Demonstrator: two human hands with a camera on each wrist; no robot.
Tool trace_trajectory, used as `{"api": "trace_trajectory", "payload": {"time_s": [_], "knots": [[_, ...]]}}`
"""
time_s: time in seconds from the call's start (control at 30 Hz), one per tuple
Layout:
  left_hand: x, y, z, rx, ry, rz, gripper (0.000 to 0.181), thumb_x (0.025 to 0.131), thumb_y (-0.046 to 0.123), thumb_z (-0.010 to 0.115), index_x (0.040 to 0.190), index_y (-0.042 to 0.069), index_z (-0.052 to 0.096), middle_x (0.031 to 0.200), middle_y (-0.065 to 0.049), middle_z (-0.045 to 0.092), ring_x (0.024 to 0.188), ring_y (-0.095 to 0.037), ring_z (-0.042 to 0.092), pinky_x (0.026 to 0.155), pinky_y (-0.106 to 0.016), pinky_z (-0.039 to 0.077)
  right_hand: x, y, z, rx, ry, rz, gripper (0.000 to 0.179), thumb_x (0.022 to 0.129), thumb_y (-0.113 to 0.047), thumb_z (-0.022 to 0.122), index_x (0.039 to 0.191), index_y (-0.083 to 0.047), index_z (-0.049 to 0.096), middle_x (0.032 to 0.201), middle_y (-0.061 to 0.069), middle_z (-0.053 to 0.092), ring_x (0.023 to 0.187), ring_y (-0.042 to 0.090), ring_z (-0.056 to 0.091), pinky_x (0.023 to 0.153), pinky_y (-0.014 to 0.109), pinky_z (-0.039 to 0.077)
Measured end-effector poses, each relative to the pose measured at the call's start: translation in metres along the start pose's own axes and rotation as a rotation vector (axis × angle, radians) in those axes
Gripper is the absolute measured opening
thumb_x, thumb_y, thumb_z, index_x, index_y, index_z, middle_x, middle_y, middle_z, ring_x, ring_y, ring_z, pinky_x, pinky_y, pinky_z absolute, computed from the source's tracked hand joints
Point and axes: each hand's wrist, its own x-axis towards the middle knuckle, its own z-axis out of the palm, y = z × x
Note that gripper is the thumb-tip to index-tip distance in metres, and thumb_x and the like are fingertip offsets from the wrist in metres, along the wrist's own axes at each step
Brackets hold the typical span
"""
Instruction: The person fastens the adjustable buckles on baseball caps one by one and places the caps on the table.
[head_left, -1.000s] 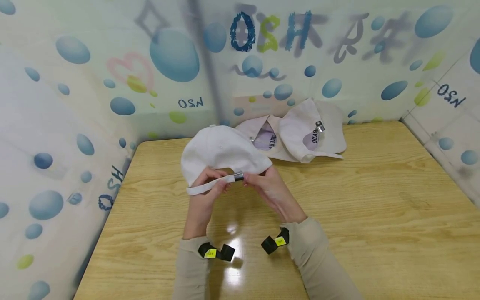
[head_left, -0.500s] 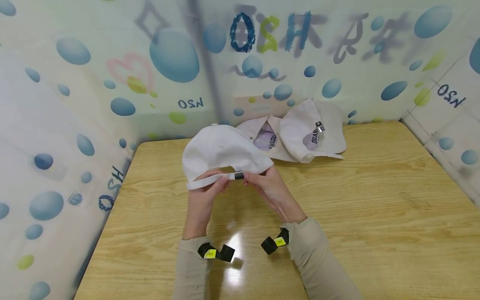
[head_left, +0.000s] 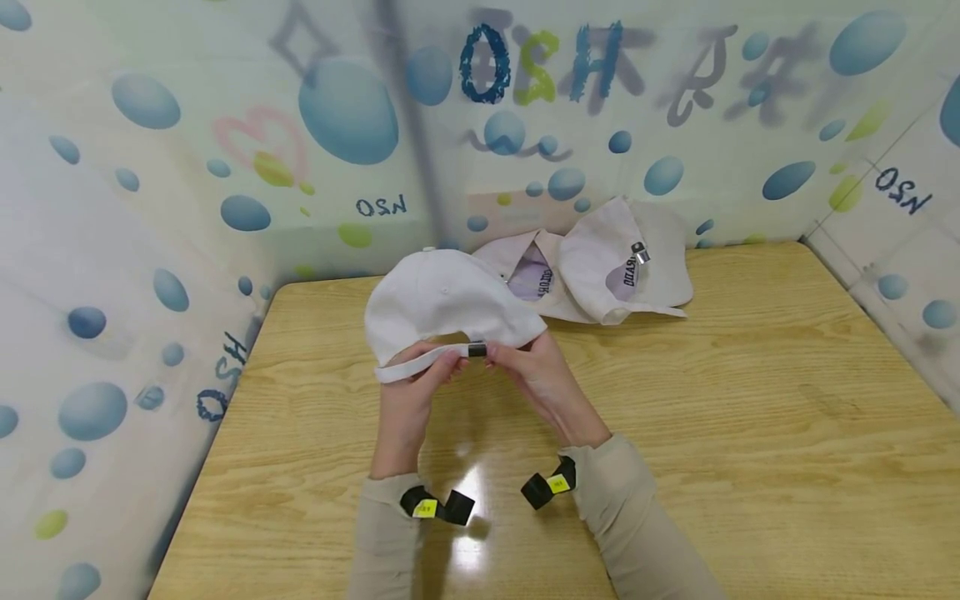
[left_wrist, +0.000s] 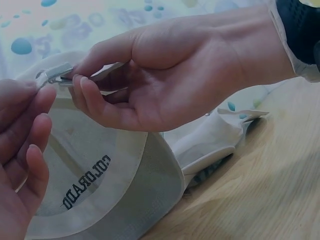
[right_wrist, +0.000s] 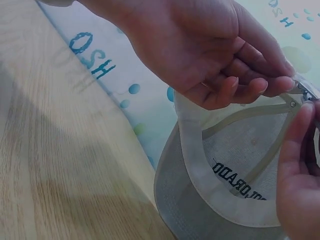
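Both hands hold a white cap (head_left: 442,300) just above the wooden table (head_left: 750,400), its back toward me. My left hand (head_left: 446,360) pinches the cap's white strap (head_left: 405,367) close to the metal buckle (head_left: 477,350). On the other side of the buckle my right hand (head_left: 495,354) pinches that end. The left wrist view shows the right hand (left_wrist: 77,75) gripping beside the buckle (left_wrist: 52,74), with the cap's inside (left_wrist: 100,185) printed "COLORADO". In the right wrist view the left hand (right_wrist: 280,82) holds the strap over the cap's opening (right_wrist: 225,200).
Two more pale caps (head_left: 525,279) (head_left: 630,267) lie together at the table's back edge, against the wall. Walls printed with blue bubbles close in the table on the left, back and right. Bare wood lies to the right and near me.
My left fingers have slid along the strap toward the buckle, and the strap's loose end has risen a little. The cap and right hand stay put.
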Motion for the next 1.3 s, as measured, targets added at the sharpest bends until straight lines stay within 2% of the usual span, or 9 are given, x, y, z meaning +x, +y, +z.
{"api": "trace_trajectory", "payload": {"time_s": [0.13,0.23,0.33,0.37,0.57,0.8,1.0,1.13,1.3], "knots": [[0.002,-0.013,-0.003,-0.033,-0.012,0.043,0.013,0.081,0.012,0.065,0.086,0.000,0.064,0.079,-0.016,0.064,0.072,-0.018,0.059,0.065,-0.028,0.045,0.000,-0.001,0.002,-0.004,-0.010,-0.010,0.039,0.081,0.014,0.052,0.113,-0.005,0.040,0.097,0.010,0.045,0.076,0.018,0.052,0.065,0.024,0.048],[0.001,-0.013,-0.003,-0.046,-0.017,0.068,0.011,0.082,0.011,0.065,0.086,0.000,0.064,0.077,-0.009,0.065,0.072,-0.017,0.059,0.064,-0.026,0.045,0.000,-0.001,0.002,-0.007,-0.012,-0.015,0.038,0.081,0.014,0.052,0.112,-0.005,0.040,0.096,0.009,0.045,0.076,0.018,0.052,0.064,0.024,0.048],[0.001,-0.011,-0.002,-0.048,-0.024,0.058,0.013,0.082,0.013,0.065,0.085,0.000,0.064,0.077,-0.008,0.065,0.072,-0.018,0.059,0.064,-0.027,0.045,0.000,-0.001,0.002,-0.011,-0.012,-0.017,0.037,0.082,0.014,0.052,0.112,-0.005,0.040,0.096,0.009,0.045,0.076,0.018,0.052,0.065,0.025,0.047],[-0.001,0.000,0.001,-0.021,-0.016,0.032,0.013,0.081,0.012,0.066,0.085,-0.001,0.063,0.076,-0.009,0.065,0.071,-0.019,0.059,0.064,-0.027,0.046,0.000,0.000,0.002,-0.009,-0.012,-0.018,0.037,0.081,0.013,0.052,0.112,-0.005,0.040,0.096,0.009,0.045,0.076,0.018,0.052,0.065,0.025,0.047],[0.001,0.001,0.001,0.016,-0.005,-0.011,0.014,0.080,0.012,0.067,0.083,-0.001,0.063,0.076,-0.008,0.064,0.071,-0.019,0.057,0.063,-0.026,0.045,0.000,0.001,0.001,0.004,-0.020,-0.025,0.037,0.081,0.014,0.053,0.111,-0.004,0.041,0.096,0.010,0.045,0.078,0.018,0.051,0.065,0.025,0.048],[0.001,0.002,0.003,0.024,-0.003,-0.015,0.021,0.078,0.013,0.069,0.084,-0.005,0.060,0.077,-0.009,0.063,0.071,-0.019,0.057,0.064,-0.029,0.046,0.001,0.001,0.001,-0.003,-0.007,-0.029,0.037,0.081,0.013,0.053,0.112,-0.003,0.041,0.096,0.010,0.046,0.078,0.018,0.051,0.065,0.025,0.048],[0.001,0.001,0.004,0.009,0.010,0.005,0.003,0.080,0.004,0.065,0.082,0.005,0.063,0.075,-0.008,0.063,0.071,-0.018,0.058,0.063,-0.027,0.045,0.001,0.002,0.000,-0.024,-0.033,-0.030,0.036,0.082,0.015,0.050,0.111,-0.003,0.041,0.097,0.011,0.045,0.077,0.018,0.051,0.066,0.025,0.048],[0.001,0.001,0.004,0.023,0.004,-0.003,0.003,0.081,0.006,0.065,0.082,0.006,0.063,0.076,-0.008,0.062,0.071,-0.018,0.057,0.063,-0.025,0.045,0.001,0.003,0.001,-0.036,-0.026,-0.038,0.035,0.082,0.017,0.047,0.111,-0.002,0.042,0.098,0.011,0.045,0.079,0.018,0.051,0.066,0.025,0.048],[0.001,0.002,0.003,0.042,-0.015,-0.024,0.014,0.080,0.014,0.067,0.084,0.002,0.062,0.077,-0.008,0.062,0.073,-0.020,0.057,0.065,-0.030,0.046,0.001,0.004,0.003,-0.051,-0.001,-0.047,0.036,0.082,0.015,0.050,0.111,-0.002,0.042,0.099,0.010,0.046,0.082,0.019,0.050,0.066,0.025,0.048]]}}
